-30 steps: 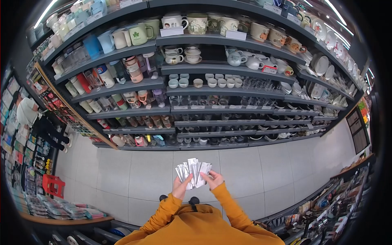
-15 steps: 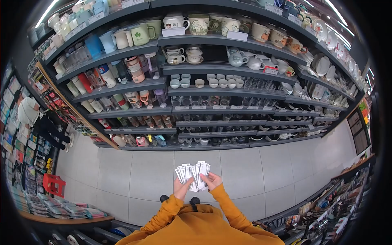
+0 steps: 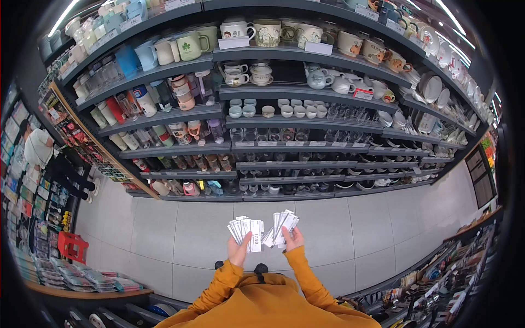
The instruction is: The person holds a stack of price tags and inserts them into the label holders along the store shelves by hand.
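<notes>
My left hand (image 3: 238,252) is closed on a fanned bundle of white price tags (image 3: 246,232); the front one carries large printed digits. A second fanned bundle of price tags (image 3: 281,225) is pinched in my right hand (image 3: 294,239). The two bundles sit side by side in front of my body, with a small gap between them. My thumbs lie over the tags, and the other fingers are mostly hidden behind them. Both sleeves (image 3: 216,292) are mustard yellow.
Ahead stands a long shelf (image 3: 295,145) of mugs, teapots, bowls, glasses and bottles. A person (image 3: 41,153) stands at the left aisle, near a red stool (image 3: 72,247). Goods displays (image 3: 432,284) flank me low on the right and left. Grey floor tiles (image 3: 322,224) lie between.
My hands have moved apart. The bundles of tags, overlapping before, are now separated, the right one shifted rightward and the left one turned to show a printed front tag.
</notes>
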{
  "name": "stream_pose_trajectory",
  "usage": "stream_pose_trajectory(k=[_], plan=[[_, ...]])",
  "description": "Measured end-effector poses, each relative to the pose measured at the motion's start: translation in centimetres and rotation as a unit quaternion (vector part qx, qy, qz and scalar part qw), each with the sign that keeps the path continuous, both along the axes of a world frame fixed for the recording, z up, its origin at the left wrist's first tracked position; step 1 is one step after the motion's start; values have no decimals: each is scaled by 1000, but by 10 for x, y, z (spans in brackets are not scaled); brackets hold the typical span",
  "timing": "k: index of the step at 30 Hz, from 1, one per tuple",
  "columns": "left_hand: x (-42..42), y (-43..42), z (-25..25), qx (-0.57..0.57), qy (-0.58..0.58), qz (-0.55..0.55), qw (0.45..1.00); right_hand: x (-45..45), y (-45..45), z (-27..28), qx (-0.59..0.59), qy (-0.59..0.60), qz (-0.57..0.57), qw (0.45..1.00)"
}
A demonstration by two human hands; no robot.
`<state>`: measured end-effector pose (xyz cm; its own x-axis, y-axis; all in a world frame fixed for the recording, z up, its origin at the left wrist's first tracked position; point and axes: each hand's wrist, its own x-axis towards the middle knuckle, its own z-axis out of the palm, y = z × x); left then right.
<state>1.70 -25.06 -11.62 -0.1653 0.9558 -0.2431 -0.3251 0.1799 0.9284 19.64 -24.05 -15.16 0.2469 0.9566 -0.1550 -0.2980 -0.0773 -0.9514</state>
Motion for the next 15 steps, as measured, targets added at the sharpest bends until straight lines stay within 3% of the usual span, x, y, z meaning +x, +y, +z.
stream_pose_trajectory(k=[1,4,6,10,13,15], plan=[[-2,1,2,4,-8,0,1000,1,1,-2,7,1,-25,1000],[-3,1,11,8,4,-21,1000,-4,-8,8,-10,-155,39,987],[3,-2,14,3,63,-63,996,-17,-13,6,-2,-54,72,996],[14,-4,14,3,3,-63,998,-27,-14,9,-31,72,45,996],[15,-5,15,-7,49,-83,995,-36,-18,17,23,-76,40,996],[14,-5,7,-45,-15,-84,995,-30,-17,15,34,-108,42,993]])
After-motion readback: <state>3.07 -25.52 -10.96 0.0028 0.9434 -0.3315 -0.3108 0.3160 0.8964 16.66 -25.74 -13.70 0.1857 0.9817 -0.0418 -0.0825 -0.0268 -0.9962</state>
